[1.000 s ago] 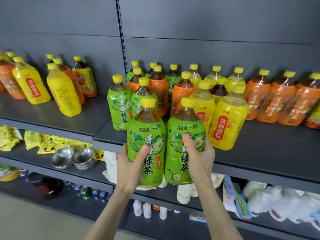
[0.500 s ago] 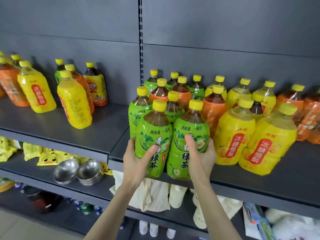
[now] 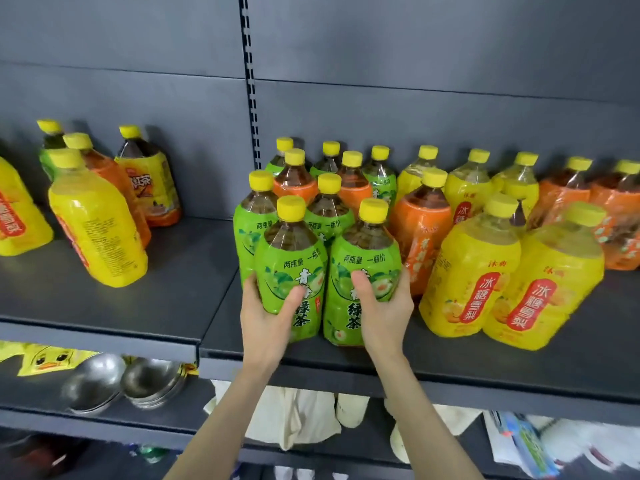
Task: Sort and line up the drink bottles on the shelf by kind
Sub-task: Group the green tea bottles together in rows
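Green-labelled yellow-capped plastic tea bottle gripped in left hand, twin green bottle in right hand, fingers wrapped. Both upright at front of dark grey metal shelf, before other green bottles. Step judged: greens being grouped. Next: bases to be seated, grips released.

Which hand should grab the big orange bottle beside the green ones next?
The right hand, probably. It grips a green bottle standing right beside the orange bottle. The left hand grips the other green bottle on the far side, so it would have to cross over.
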`<state>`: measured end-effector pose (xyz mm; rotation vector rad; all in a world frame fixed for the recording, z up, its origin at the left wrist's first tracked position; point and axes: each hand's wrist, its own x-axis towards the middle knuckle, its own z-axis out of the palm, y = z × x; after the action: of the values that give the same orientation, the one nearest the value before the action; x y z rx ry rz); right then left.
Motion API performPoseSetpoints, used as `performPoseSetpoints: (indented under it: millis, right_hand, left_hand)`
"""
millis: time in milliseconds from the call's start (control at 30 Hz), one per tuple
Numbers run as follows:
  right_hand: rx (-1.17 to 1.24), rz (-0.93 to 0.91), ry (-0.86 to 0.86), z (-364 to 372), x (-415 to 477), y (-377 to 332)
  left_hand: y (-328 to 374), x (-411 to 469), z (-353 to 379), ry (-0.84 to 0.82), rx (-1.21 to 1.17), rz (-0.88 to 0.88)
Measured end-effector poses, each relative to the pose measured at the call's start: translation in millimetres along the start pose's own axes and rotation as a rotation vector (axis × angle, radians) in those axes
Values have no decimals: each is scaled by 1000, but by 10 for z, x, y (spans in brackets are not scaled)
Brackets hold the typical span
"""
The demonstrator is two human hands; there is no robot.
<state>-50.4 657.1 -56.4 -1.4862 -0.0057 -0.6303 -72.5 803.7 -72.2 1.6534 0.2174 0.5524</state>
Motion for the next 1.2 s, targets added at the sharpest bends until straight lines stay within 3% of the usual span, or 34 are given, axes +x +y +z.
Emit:
performPoseSetpoints:
  millis: [200, 367, 633, 767, 867, 1033, 1200]
  right_hand:
    - [-90, -5, 79, 183, -5, 10]
    - [-169, 5, 88, 238, -55, -4]
    - [-240, 19, 64, 218, -232, -127]
    - [-400, 4, 76, 146, -337, -277]
    - [-546, -65, 133, 79, -418, -397]
    - [-562, -277, 219, 54, -350, -724]
    - [-439, -354, 148, 191, 32, -1095]
  left_hand:
    - [-42, 223, -68, -39, 152, 82]
    - [-50, 282, -115, -51, 88, 121]
    - [42, 182, -259, -144, 188, 152]
    - [116, 180, -420, -190, 359, 191]
    - [193, 201, -572, -128, 487, 314]
    - [555, 345, -663, 7, 338, 524]
    - [1022, 747, -542, 30, 204, 608]
